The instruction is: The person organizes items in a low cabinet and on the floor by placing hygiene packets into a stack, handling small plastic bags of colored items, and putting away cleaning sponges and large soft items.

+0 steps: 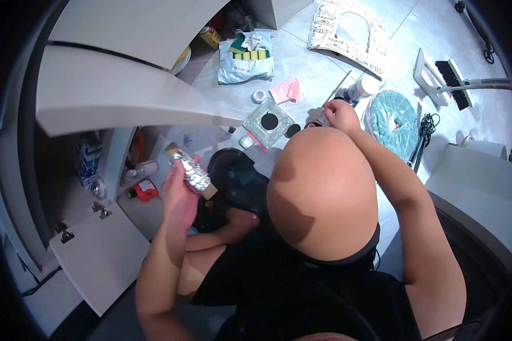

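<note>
Head view: left of the frame's middle, the person's left hand [179,192] has its fingers clamped on a foil roll [193,171], whose brown tube ends show at both sides and which tilts down to the right. At upper right of centre, beyond the bent knee [324,187], the right hand [342,115] has its fingers curled together near a white bottle [359,90]; whether they grip anything cannot be told. Left of it lie a pink cloth [286,91] and a square translucent block [254,120] with a dark round centre.
</note>
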### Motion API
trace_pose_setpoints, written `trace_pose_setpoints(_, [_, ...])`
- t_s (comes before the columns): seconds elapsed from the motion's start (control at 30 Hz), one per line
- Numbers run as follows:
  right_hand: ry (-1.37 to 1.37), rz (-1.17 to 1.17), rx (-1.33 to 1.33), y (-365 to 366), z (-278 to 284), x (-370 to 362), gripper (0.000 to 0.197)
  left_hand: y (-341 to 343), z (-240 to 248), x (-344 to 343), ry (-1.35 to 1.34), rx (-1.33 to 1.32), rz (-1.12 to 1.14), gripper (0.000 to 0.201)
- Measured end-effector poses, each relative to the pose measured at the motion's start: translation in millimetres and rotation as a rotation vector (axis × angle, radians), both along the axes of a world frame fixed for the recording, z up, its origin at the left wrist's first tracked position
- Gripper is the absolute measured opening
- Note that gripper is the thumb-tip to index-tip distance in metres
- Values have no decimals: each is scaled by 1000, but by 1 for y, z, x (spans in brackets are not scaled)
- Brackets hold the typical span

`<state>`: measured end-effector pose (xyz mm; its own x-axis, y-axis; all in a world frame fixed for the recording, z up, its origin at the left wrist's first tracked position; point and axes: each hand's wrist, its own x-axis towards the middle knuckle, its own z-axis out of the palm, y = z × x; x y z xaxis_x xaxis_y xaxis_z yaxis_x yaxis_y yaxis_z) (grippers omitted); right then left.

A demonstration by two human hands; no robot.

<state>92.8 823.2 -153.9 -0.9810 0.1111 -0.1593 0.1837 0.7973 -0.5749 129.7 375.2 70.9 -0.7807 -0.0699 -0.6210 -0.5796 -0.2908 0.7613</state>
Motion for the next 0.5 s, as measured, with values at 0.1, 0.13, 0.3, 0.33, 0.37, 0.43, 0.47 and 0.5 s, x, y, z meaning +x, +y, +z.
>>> trace_pose_setpoints(0.1, [123, -145, -488, 4, 65, -23, 24, -26, 39, -3, 62, -37, 16, 42])
trace_pose_setpoints(0.13, [123, -236, -624, 1, 106, -31, 25, -31, 54, -5, 102, -37, 66, 43])
trace_pose_setpoints(0.3, [455, 161, -675, -8, 300, -21, 22, -66, 112, -17, 299, 121, 163, 41])
trace_pose_setpoints(0.33, [395, 284, -661, -26, 327, -12, 22, -72, 115, -14, 360, 150, 209, 37])
trace_pose_setpoints(0.37, [355, 408, -641, -47, 355, -6, 22, -75, 122, -16, 376, 151, 228, 37])
trace_pose_setpoints(0.43, [217, 626, -560, -89, 383, 10, 21, -80, 122, -15, 468, 168, 321, 33])
trace_pose_setpoints(0.47, [161, 736, -472, -108, 389, 12, 20, -82, 124, -13, 468, 175, 289, 31])
trace_pose_setpoints(0.5, [102, 865, -395, -130, 389, 9, 18, -84, 121, -7, 458, 175, 314, 31])
